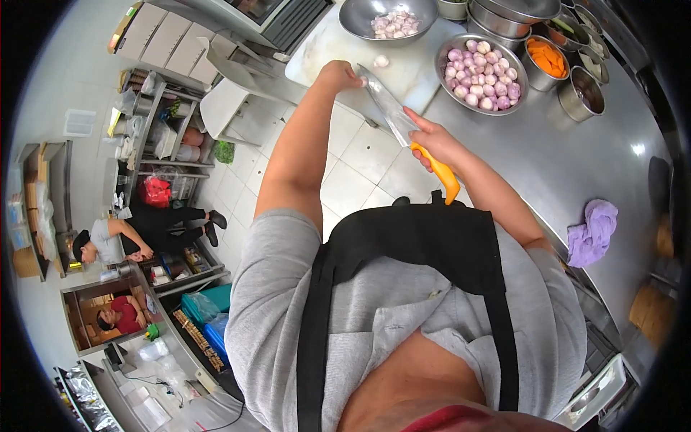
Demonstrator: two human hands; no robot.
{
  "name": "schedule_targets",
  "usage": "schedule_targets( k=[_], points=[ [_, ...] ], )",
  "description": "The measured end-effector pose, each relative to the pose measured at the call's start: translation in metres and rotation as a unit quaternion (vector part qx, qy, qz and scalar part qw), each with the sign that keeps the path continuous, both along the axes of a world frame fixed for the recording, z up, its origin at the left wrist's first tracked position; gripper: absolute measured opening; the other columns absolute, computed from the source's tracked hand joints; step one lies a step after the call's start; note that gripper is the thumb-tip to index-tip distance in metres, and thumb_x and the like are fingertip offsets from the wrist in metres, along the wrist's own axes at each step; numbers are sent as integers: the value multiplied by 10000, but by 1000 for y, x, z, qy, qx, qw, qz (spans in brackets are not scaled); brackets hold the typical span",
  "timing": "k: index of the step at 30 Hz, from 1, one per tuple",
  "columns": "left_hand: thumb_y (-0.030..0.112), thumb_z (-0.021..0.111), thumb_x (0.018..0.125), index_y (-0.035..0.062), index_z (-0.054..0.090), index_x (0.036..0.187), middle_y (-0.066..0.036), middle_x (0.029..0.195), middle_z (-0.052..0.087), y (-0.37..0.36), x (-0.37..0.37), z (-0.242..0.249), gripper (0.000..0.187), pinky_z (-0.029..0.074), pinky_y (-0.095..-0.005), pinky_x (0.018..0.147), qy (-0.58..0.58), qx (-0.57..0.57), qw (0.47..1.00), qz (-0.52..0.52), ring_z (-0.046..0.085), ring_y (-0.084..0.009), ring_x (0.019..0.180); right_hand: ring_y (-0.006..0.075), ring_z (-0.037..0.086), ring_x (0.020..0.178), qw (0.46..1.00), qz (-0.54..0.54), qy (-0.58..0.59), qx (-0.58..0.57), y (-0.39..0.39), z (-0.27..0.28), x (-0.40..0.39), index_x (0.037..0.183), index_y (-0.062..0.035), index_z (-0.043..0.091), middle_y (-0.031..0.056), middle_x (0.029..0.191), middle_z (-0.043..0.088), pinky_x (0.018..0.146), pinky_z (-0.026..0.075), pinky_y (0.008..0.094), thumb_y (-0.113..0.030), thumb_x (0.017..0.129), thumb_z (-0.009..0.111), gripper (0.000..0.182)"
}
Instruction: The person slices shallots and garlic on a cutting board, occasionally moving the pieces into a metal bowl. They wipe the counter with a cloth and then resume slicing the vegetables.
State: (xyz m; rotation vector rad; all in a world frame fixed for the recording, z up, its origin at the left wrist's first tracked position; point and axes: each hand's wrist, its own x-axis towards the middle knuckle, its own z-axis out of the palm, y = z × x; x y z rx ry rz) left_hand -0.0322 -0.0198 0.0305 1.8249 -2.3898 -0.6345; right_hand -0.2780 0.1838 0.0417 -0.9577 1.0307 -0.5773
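Note:
My right hand (433,140) is wrapped around the yellow handle of a large kitchen knife (391,108), its broad blade slanting up and to the left. Close to the blade's tip, my left hand (341,77) is closed in a pinch on a small pale piece that looks like a shallot, mostly hidden by the fingers. Both hands are at the near edge of a white cutting board (317,55). A single peeled shallot (381,61) lies on it. At the board's far side, a steel bowl (353,27) contains cut shallots (395,25).
Right of the board, a steel bowl of whole shallots (481,75) stands on the steel counter (533,155). Beyond it are a container of orange slices (547,57), a steel pot (581,93) and a purple cloth (594,232). Two people, one seated (115,241), are at the left.

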Motion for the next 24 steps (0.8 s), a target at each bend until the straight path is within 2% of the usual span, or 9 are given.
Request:
schedule_targets(
  k=[4,9,14,20,23,24],
  points=[
    [407,840,621,59,617,655,-55,610,606,8,3,-6,415,447,-321,584,65,-19,998,16,564,-175,589,102,435,434,1000,-1,1,10,2,4,1,1473,-287,225,21,607,461,407,400,269,-191,917,424,598],
    [385,835,638,53,616,665,-69,629,611,12,3,-11,398,448,-317,582,86,-31,995,28,561,-167,590,126,443,450,997,20,72,-2,-2,11,7,1476,-290,205,31,623,462,427,420,300,-168,891,425,637],
    [373,829,649,50,618,694,-84,657,622,19,6,-8,388,458,-319,589,106,-40,991,75,568,-179,593,127,438,452,998,20,65,8,-13,6,24,1474,-310,202,30,639,453,432,422,302,-176,900,420,628],
    [295,804,689,47,612,759,-85,723,636,21,6,-16,321,473,-319,648,127,-86,986,58,589,-180,672,130,434,451,991,65,113,21,7,17,17,1465,-342,218,38,654,450,432,423,303,-176,913,405,606],
    [244,777,722,63,643,837,-65,767,638,25,6,0,252,473,-309,672,119,-60,988,81,589,-167,709,130,444,449,987,77,142,11,3,28,11,1462,-347,225,43,654,457,423,426,303,-165,913,397,604],
    [225,767,731,75,655,877,-60,776,637,23,6,2,237,474,-302,672,133,-34,989,46,589,-158,716,130,450,448,984,91,155,3,2,33,7,1462,-346,227,44,654,460,416,428,303,-161,912,395,605]
  ],
)
